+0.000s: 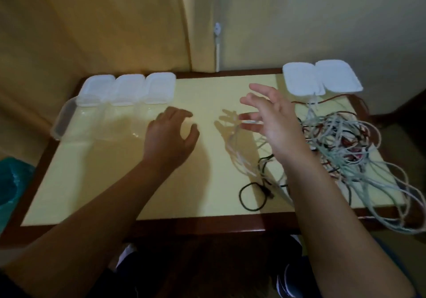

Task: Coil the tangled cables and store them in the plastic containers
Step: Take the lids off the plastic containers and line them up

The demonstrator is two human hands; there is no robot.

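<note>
Neither grip holds anything: the left hand [171, 134] hovers over the yellow table [115, 182] with fingers loosely curled, and the right hand [267, 118] is raised, fingers spread. The tangled cables [341, 141] lie heaped at the table's right side, some hanging over the edge. Three plastic containers [125, 89] stand far left, two [320, 77] far right.

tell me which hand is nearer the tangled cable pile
Right. The right hand hovers at the left edge of the tangled cable pile, fingers spread. The left hand is farther left, near the clear containers.
</note>
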